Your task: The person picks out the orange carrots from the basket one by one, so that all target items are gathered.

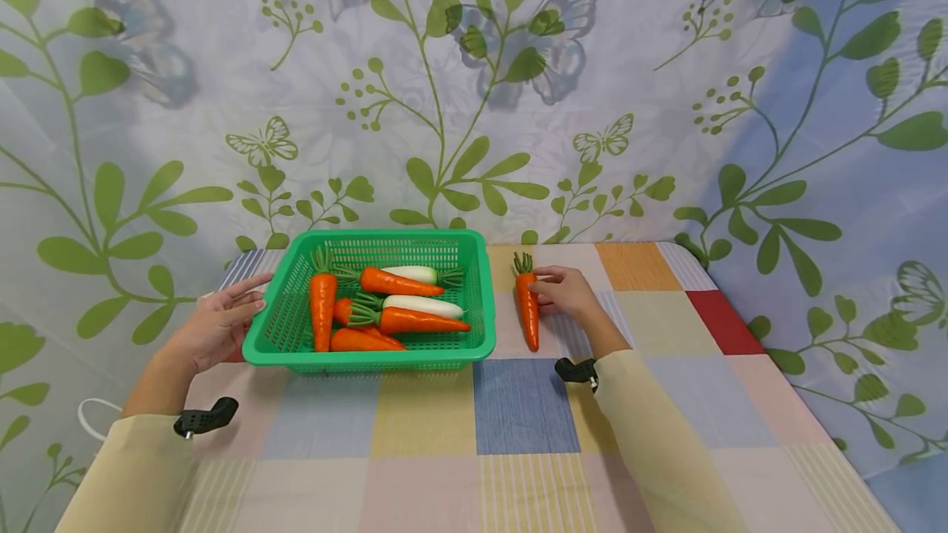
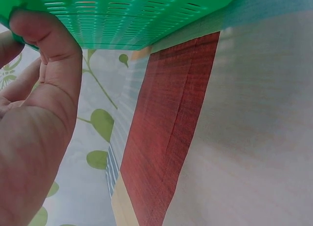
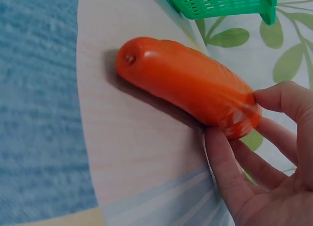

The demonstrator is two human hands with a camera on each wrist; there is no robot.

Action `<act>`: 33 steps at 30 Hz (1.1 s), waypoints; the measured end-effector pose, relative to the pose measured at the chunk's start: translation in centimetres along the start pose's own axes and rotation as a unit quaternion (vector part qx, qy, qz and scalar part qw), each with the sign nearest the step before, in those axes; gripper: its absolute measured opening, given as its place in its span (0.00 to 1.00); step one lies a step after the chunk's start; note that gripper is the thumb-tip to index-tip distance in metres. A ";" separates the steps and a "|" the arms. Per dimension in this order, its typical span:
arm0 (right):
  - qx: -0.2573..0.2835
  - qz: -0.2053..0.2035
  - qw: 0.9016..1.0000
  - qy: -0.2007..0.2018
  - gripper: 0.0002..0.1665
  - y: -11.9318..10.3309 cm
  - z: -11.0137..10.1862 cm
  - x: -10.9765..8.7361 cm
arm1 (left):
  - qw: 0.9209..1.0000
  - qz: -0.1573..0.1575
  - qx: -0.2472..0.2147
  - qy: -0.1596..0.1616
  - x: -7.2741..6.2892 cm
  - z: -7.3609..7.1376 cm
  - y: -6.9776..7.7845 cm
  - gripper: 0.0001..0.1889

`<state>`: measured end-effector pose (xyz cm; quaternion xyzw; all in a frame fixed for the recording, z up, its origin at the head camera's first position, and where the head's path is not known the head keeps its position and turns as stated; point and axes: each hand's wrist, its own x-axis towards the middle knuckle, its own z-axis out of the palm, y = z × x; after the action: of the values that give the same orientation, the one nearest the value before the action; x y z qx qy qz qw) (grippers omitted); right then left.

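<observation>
My right hand (image 1: 566, 290) pinches a carrot (image 1: 528, 311) between thumb and fingers near its green-stemmed top. The carrot lies on the tablecloth to the right of a green plastic basket (image 1: 370, 358), its tip toward me. In the right wrist view, the fingers (image 3: 279, 99) hold the thick end of the carrot (image 3: 181, 79). At the basket's left side, my left hand (image 1: 218, 323) holds the rim with thumb and fingers. The left wrist view shows the thumb (image 2: 58, 55) at the rim of the basket (image 2: 132, 20).
Inside the basket lie several carrots (image 1: 322, 311) and two white radishes (image 1: 425, 305) with green tops. A patchwork cloth (image 1: 422, 488) covers the table. Behind it hangs a curtain (image 1: 629, 89) printed with leaves and butterflies.
</observation>
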<state>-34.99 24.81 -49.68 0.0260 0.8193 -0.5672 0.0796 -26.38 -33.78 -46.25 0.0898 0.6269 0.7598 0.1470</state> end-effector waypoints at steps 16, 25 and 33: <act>-0.027 -0.004 1.000 0.005 0.32 0.0 -0.2 0.0 | 1.000 0.001 0.007 -0.002 -0.1 0.3 0.2 0.28; -0.022 -0.013 1.000 0.018 0.31 -0.5 -0.5 -0.4 | 1.000 -0.001 0.010 0.004 -0.2 0.4 0.5 0.29; -0.035 -0.022 0.999 0.017 0.30 -1.4 -0.9 -1.0 | 1.000 -0.007 0.018 0.006 -0.2 0.5 0.8 0.32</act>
<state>-34.34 25.20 -47.88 0.0150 0.8402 -0.5394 0.0535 -26.10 -33.48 -45.39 0.0840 0.6423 0.7476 0.1469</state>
